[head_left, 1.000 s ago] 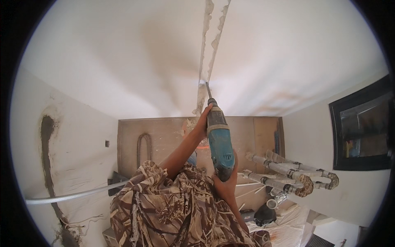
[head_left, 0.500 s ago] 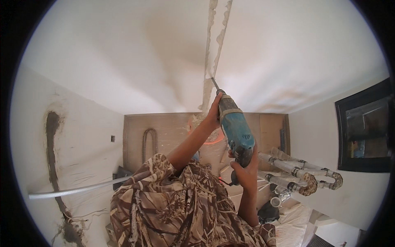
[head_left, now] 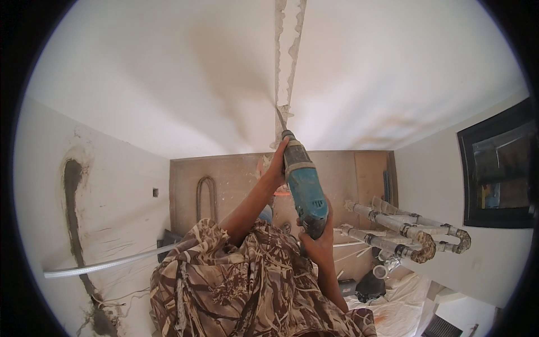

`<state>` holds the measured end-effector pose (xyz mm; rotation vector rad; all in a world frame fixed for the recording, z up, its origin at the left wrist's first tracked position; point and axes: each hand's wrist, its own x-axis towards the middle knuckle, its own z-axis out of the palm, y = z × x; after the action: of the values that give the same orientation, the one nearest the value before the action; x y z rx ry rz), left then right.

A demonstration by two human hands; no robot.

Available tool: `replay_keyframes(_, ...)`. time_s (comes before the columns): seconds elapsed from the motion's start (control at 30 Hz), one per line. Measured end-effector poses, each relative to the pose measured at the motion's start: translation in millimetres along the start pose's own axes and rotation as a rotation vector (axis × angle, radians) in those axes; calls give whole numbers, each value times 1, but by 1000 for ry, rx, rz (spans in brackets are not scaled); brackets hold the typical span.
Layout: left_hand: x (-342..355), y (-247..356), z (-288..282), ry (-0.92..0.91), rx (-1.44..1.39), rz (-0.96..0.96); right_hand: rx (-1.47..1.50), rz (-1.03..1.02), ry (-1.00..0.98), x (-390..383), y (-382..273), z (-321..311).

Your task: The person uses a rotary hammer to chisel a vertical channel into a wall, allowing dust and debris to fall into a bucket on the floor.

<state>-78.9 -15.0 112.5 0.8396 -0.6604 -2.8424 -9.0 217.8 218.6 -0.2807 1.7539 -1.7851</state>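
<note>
A teal and black rotary hammer drill (head_left: 307, 191) points away from me, up to the white wall (head_left: 359, 73). Its thin bit (head_left: 281, 118) meets the left edge of a rough chiselled groove (head_left: 284, 67) that runs up this wall. My left hand (head_left: 278, 160) is closed around the drill's front end, just behind the chuck. At the rear, my right hand (head_left: 319, 241) grips the handle, and the drill body partly hides its fingers. Two ragged grey channels edge a white strip in the upper groove. Whether the bit is cutting in, I cannot tell.
Wrapped pipes with curved ends (head_left: 415, 244) stick out at right, below a black-framed window (head_left: 497, 165). A metal profile (head_left: 112, 265) crosses the left side near a dark wall channel (head_left: 73, 208). A black bag (head_left: 370, 286) lies on the floor beside plastic sheeting (head_left: 401, 303).
The drill and both hands have shifted left, and the bit's tip has gone from inside the groove to its left edge. The whole view has shifted slightly.
</note>
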Motion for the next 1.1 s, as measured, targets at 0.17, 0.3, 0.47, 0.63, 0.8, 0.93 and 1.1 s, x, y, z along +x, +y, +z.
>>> replay_keyframes(0.17,3,2,11,50,-9,-2,-8,82,10,7,-17,-5)
replay_keyframes(0.3,4,7,15,16,-36,12,-22,58,-43,15,-33,-5)
replay_keyframes(0.47,8,14,10,-28,-2,31,-137,-49,-43,20,-43,5)
replay_keyframes(0.63,18,6,8,-10,10,-1,-134,50,1,21,-39,-1)
replay_keyframes(0.8,12,-30,3,82,-84,-209,47,106,3,-7,-20,-20)
replay_keyframes(0.93,-5,-48,-4,99,-31,-155,-17,139,73,-29,7,-28)
replay_keyframes(1.1,-19,-41,-6,76,54,-41,46,38,106,-32,40,-25)
